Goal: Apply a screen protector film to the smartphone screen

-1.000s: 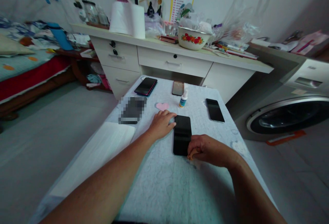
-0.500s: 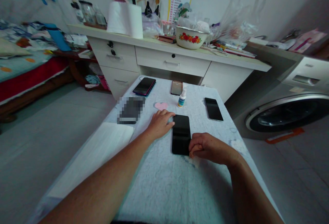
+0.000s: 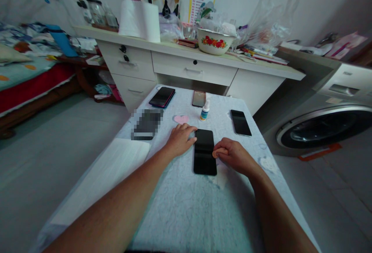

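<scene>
Left hand (image 3: 180, 138), loosely spread, touches the black phone (image 3: 204, 152), flat on the table (image 3: 177, 206); right hand (image 3: 235, 154) pinches an orange pad (image 3: 218, 152) at the phone's right edge. Too hard a sideways push could skid it leftward.

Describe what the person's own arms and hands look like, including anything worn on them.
Both the left hand and right hand are bare, without gloves. The forearms are bare too, and no sleeves show in the frame. I see no watch or bracelet at either wrist, and no ring on the visible fingers; some fingers are hidden.
</scene>
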`<action>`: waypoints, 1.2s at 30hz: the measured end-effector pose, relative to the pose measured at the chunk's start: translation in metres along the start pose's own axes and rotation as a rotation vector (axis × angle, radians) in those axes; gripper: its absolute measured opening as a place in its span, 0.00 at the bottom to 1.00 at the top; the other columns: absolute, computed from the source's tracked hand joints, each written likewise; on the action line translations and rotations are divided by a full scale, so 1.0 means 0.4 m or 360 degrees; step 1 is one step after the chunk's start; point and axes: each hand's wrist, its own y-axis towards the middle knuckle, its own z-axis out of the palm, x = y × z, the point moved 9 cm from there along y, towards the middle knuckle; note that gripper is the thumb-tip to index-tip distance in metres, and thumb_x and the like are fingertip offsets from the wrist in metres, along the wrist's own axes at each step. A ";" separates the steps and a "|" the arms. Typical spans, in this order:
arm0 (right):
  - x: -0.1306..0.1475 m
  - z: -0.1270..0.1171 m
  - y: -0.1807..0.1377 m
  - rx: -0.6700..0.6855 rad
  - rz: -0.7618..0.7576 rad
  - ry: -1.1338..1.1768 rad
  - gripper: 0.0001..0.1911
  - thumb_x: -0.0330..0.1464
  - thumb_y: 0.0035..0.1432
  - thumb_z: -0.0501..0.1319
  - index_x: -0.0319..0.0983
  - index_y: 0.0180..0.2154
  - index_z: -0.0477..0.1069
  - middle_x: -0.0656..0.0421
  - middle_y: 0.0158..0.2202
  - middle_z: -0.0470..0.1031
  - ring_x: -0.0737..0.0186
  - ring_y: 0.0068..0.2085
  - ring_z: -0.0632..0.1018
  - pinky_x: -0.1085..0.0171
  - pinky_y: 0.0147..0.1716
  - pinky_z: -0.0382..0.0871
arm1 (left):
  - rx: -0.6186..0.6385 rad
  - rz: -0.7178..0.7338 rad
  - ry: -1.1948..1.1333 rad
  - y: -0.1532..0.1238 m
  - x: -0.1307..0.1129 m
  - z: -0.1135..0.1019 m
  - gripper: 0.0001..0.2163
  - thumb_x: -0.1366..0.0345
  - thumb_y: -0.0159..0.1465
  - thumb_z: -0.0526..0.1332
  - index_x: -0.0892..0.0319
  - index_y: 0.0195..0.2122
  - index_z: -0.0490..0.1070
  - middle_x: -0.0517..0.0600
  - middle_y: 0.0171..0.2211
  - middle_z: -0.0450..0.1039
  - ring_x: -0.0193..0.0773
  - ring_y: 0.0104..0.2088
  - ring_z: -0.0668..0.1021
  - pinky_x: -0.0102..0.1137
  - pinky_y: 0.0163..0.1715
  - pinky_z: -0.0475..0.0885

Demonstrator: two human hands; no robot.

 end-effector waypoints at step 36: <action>-0.042 -0.039 0.098 -0.0097 0.0149 -0.0226 0.06 0.29 0.50 0.61 0.37 0.32 0.75 0.57 0.30 0.77 0.63 0.32 0.74 0.67 0.31 0.62 | 0.0002 -0.0025 0.0007 -0.003 -0.001 0.000 0.17 0.60 0.63 0.57 0.54 0.53 0.68 0.52 0.50 0.69 0.47 0.51 0.69 0.40 0.50 0.64</action>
